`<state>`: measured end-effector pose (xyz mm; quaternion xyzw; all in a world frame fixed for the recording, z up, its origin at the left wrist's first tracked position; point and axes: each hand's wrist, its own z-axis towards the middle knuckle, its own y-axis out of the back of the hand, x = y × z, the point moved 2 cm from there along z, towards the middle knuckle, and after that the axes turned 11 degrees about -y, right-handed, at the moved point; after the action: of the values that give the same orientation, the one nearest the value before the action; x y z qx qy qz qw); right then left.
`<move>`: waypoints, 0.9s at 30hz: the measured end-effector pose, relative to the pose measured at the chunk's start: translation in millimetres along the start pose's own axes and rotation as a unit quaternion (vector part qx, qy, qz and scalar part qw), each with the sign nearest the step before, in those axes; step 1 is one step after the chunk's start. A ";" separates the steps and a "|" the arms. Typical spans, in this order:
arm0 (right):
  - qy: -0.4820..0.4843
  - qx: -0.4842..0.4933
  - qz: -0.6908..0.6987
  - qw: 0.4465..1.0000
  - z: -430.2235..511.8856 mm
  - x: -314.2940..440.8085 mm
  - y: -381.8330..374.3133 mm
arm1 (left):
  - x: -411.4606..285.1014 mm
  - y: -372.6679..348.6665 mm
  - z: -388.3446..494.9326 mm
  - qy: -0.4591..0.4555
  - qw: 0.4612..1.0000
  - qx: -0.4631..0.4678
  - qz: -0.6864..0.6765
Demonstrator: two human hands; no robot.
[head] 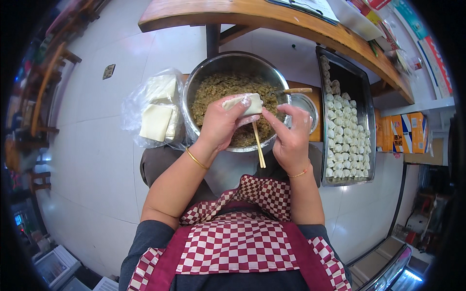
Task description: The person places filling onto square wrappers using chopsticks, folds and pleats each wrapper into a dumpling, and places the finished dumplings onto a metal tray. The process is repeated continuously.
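A folded dough wrapper (251, 103) is pinched between the thumb and fingers of my left hand (220, 122), above a large steel bowl (282, 78). Brown minced filling (233, 83) covers the bowl's bottom. Flour or dough whitens my fingertips. My right hand (293, 136) is bent with its fingers apart, the index fingertip at the wrapper's right corner; whether it touches I cannot tell. A pair of chopsticks (259, 147) slants over the bowl's near rim, the upper ends hidden by my left fingers. Square wrappers (156, 123) lie stacked in a clear plastic bag (131, 112) left of the bowl.
Rows of folded dumplings (346, 145) fill much of a dark metal tray (370, 109) at right. A wooden-handled utensil (298, 90) leans on the bowl above a small round dish (311, 109). A wooden table (204, 12) spans the far side. Orange boxes (407, 132) stand beyond the tray.
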<state>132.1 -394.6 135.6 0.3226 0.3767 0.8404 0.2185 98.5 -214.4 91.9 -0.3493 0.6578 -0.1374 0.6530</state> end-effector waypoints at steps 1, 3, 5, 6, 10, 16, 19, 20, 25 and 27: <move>-0.002 -0.026 0.021 0.999 0.8 1.0 0.0 | -1.2 0.8 0.0 0.001 1.000 -0.005 -0.007; 0.008 0.003 -0.008 1.000 2.1 1.3 -2.2 | -3.8 1.3 -0.8 0.008 1.000 0.007 0.021; -0.031 -0.008 0.047 0.998 3.9 -0.4 -2.1 | -5.2 0.0 -1.4 0.022 0.998 0.022 0.046; -0.075 -0.020 0.111 0.991 4.9 -2.2 -2.1 | -5.4 -1.2 -2.3 0.029 0.997 0.030 0.059; -0.278 0.087 0.374 0.880 7.8 -11.4 -12.8 | -4.5 -7.3 -7.2 0.032 0.993 0.076 0.080; -0.289 0.088 0.391 0.870 10.5 -20.5 -9.6 | -17.9 -7.4 -6.5 0.024 0.983 0.137 0.122; -0.319 0.140 0.420 0.838 12.2 -25.0 -1.7 | -25.7 -3.9 -8.6 0.024 0.941 0.157 0.299; -0.334 0.165 0.461 0.806 13.6 -27.1 1.2 | -27.7 -2.8 -10.0 0.010 0.916 0.163 0.367; -0.361 0.252 0.630 0.640 18.0 -30.5 8.7 | -25.4 -4.2 -10.2 -0.056 0.977 0.145 0.144; -0.364 0.230 0.662 0.613 18.1 -27.5 4.1 | -20.0 -4.6 -9.4 0.017 0.992 0.111 -0.051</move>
<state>163.5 -405.1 137.5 0.8036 0.1313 0.4558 -0.3596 88.9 -207.5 111.1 -0.3050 0.6308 -0.2487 0.6687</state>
